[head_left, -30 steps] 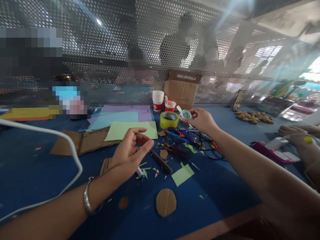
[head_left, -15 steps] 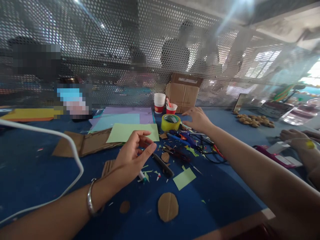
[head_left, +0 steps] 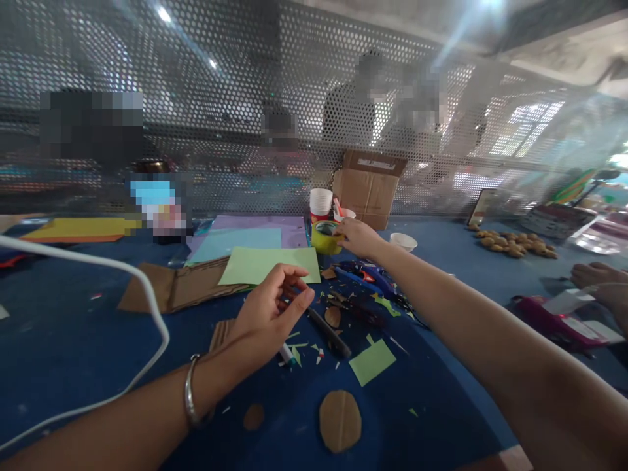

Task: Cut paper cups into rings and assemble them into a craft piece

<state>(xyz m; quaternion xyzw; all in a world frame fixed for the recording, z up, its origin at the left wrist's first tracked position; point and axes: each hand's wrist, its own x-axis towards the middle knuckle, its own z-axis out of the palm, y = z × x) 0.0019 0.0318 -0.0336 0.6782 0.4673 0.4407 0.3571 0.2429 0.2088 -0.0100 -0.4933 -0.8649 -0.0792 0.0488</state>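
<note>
My right hand [head_left: 360, 238] reaches to the yellow tape roll [head_left: 324, 239], its fingertips at the roll's right edge; whether they grip it is hard to tell. My left hand [head_left: 275, 307] hovers over the blue table, half curled with its fingers apart and nothing in it. Just beyond it lies a pale green sheet [head_left: 269, 261]. A dark pen-like tool [head_left: 330, 332] rests to its right. Nearer the front are a cardboard disc [head_left: 340, 420] and a small green card [head_left: 372, 361].
Stacked paper cups [head_left: 320, 201] and a cardboard box [head_left: 370, 190] stand behind the tape. A white cable [head_left: 156, 314] loops at the left. Scissors and scraps lie mid-table. Another person's hand [head_left: 596, 278] is at the right, beside a magenta device [head_left: 559, 320].
My right hand has moved left to the tape roll, uncovering a white bowl behind my forearm. My left hand keeps its half-curled pose. The view has shifted slightly.
</note>
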